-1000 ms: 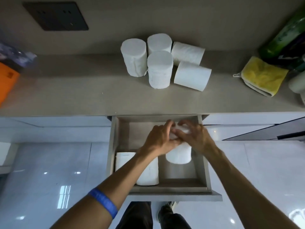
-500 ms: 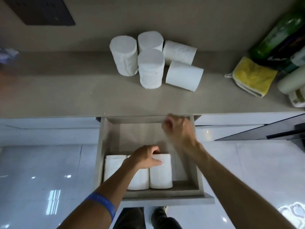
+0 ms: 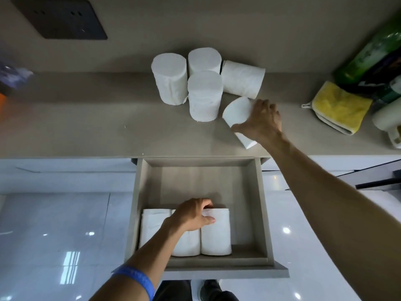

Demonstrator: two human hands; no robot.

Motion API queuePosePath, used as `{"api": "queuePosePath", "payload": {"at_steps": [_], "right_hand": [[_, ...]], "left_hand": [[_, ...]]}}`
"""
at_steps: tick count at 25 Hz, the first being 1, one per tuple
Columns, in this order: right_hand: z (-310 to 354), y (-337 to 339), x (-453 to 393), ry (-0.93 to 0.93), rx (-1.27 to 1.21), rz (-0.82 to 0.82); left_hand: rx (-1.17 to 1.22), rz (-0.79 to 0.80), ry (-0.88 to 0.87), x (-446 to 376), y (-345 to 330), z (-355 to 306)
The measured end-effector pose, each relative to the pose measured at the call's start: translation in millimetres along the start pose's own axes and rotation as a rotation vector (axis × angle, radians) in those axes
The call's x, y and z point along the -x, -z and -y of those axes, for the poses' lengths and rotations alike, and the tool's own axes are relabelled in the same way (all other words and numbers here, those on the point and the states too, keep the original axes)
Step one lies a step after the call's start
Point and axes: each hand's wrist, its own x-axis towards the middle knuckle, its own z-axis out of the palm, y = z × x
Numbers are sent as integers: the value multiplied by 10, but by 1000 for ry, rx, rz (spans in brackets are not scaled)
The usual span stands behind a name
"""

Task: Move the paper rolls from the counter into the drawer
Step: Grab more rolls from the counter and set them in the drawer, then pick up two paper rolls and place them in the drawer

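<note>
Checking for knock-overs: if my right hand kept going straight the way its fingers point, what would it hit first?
Probably the lying roll by the wall: the right hand, gripping the tilted roll, points up-left toward it. Depth is unclear.

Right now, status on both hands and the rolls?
Right hand gripping a lying roll on the counter. Left hand resting on three rolls in the drawer. Four rolls left. Path clear.

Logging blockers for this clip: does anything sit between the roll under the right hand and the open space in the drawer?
Nothing visible does. The right hand grips the roll near the counter edge, just above the drawer. Its rear half and right strip are bare; three rolls line the front, the left hand resting on them.
</note>
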Motion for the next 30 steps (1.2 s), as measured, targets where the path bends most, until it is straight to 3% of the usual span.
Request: {"api": "queuePosePath", "payload": {"at_steps": [3,5,7,10,13,15,18,20,22,24,26,28,30], "right_hand": [[-227,-134,684,11,-501,155],[-361,-220,1042,16,-548,319],[-488,-344,1237,25,-394,457],[-524,-484,1312,56,-178,519],[-447,-627,1314,274,302,489],[-444,-699,1385,391,548,563],[-542,-756,1515,483,674,723],[-534,-667,1437,455,580,764],[-426,-529,1219,422,303,546],[-191,-333,941,309,-145,164],[126,-177,616,220,-529,-79],[473,-85,256,248,-663,-133],[723,-60,-59,284,-711,-76]], "left_hand": [[16,12,15,27,9,-24],[15,13,10,32,43,-36],[16,21,13,30,39,-45],[12,34,44,10,15,-43],[-11,37,63,-11,7,-48],[-17,31,74,-17,10,-54],[26,60,71,24,35,-84],[-10,82,79,32,87,-148],[-6,-114,70,28,319,-248],[253,-556,80,-3,787,-320],[461,-919,54,-83,1408,-337],[238,-1060,6,-241,2076,-340],[-193,-982,33,-484,2603,-384]]}}
